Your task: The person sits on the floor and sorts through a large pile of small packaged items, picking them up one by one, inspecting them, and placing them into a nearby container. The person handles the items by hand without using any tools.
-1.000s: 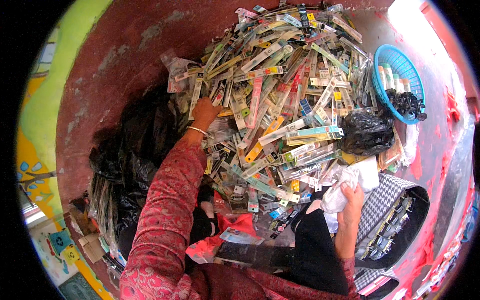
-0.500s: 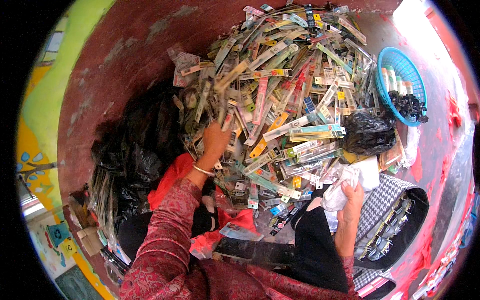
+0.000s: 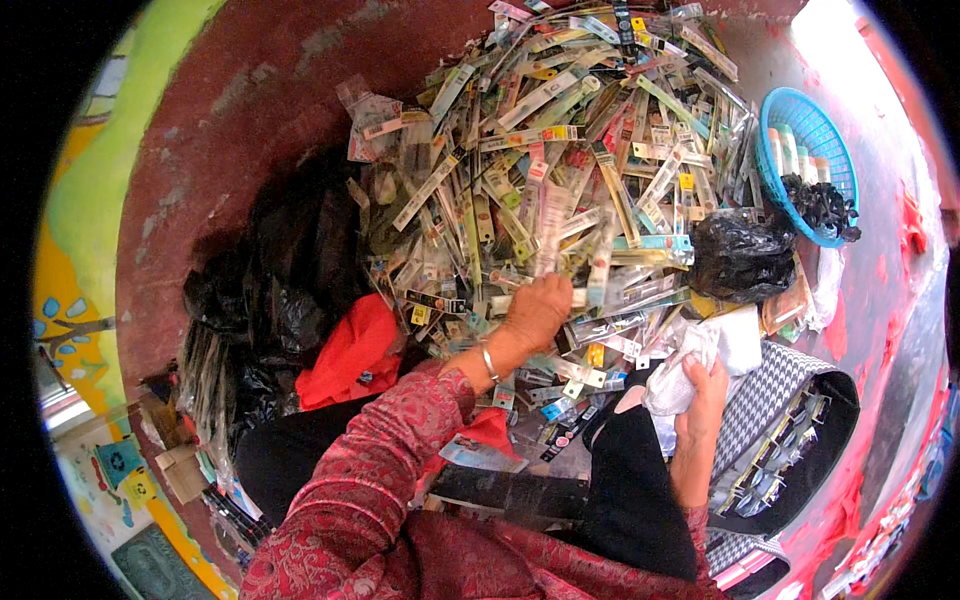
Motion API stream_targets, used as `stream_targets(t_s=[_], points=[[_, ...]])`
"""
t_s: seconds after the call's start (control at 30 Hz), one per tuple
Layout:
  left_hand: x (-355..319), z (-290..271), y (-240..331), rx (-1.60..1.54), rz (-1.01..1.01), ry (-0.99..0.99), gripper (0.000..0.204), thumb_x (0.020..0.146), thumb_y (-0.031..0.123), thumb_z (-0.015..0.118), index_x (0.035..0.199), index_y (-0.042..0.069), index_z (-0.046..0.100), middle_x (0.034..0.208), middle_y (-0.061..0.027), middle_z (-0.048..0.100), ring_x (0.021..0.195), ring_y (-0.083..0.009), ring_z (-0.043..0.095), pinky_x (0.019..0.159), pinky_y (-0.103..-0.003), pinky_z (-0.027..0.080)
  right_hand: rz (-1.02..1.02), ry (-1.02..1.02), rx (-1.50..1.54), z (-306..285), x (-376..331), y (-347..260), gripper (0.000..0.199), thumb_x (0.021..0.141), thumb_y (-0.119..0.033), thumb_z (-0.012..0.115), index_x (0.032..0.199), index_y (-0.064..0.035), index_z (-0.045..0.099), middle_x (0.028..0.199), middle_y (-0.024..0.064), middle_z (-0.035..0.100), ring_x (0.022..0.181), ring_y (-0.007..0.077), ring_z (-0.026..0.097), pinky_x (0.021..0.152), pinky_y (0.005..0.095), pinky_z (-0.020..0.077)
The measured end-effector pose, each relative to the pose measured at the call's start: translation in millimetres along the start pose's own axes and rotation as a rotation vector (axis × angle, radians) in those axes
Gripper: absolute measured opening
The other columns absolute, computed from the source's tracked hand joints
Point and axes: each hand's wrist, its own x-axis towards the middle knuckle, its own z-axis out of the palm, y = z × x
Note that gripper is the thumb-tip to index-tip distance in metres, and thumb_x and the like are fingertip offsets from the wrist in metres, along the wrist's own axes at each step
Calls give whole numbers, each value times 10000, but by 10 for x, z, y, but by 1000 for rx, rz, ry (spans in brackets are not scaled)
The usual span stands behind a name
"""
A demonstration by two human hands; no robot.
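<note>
- The pink-and-white strip packet is located at the centre of the view, directly above the fingertips of the left hand.
- Its long axis runs away from the person, nearly vertical in the view, with the far end leaning slightly right.
- Its print is blurred, and its near end disappears behind the fingers.
- The left hand is curled, back upward; whether it grips the packet cannot be told, as the contact is concealed.
- A pale strip packet stands just to the right, its long axis nearly parallel; its lower end is hard to make out.
- Both packets overlie the pile of strip packets, whose pieces point in many directions and cover one another.
- The right hand is closed around a crumpled white cloth; the fingers conceal part of it.
- Beyond the cloth, a black plastic bag borders the pile; its contents are hidden.
- A blue basket is tilted at the upper right, its contents only partly identifiable.
- A red cloth lies left of the left forearm, its lower edge obscured by a dark trouser leg.
</note>
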Motion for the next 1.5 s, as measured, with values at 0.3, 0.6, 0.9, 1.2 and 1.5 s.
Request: stream_targets(t_s=[0.3,0.6,0.9,1.2,1.5], points=[[-30,-237,12,-345,-56,-258,369,677,162,600,980,-8,476,967,-187,523,883,-327,536,742,-382,454,35,-9,-11,-45,-1,22,341,711,-52,533,1039,31,485,878,73,568,737,138,554,689,252,443],[353,-468,-1742,-191,-602,107,740,703,398,623,1206,-66,343,1208,-256,378,1088,-351,422,924,-352,341,36,-6,39,-6,-14,-19,336,707,-65,542,1024,33,489,830,85,574,689,154,566,641,268,469],[626,-67,-1816,-21,-685,-284,1078,584,519,690,1267,-113,144,1224,-271,353,1068,-350,450,832,-410,422,34,18,-7,-20,24,-36,325,702,-59,532,1012,28,489,806,84,576,679,156,567,631,267,464],[512,7,-1312,-122,-846,-40,567,660,59,641,1129,-91,360,930,-250,533,732,-359,585,558,-412,488,48,39,14,-31,-2,-14,322,693,-57,534,1001,25,490,808,79,569,683,158,561,635,269,466],[100,-216,-1020,-394,-626,135,259,636,-1,516,889,-51,498,788,-215,550,768,-395,533,673,-424,428,24,29,38,-13,-14,-16,317,692,-65,544,993,23,493,790,81,572,674,157,561,627,265,467]])
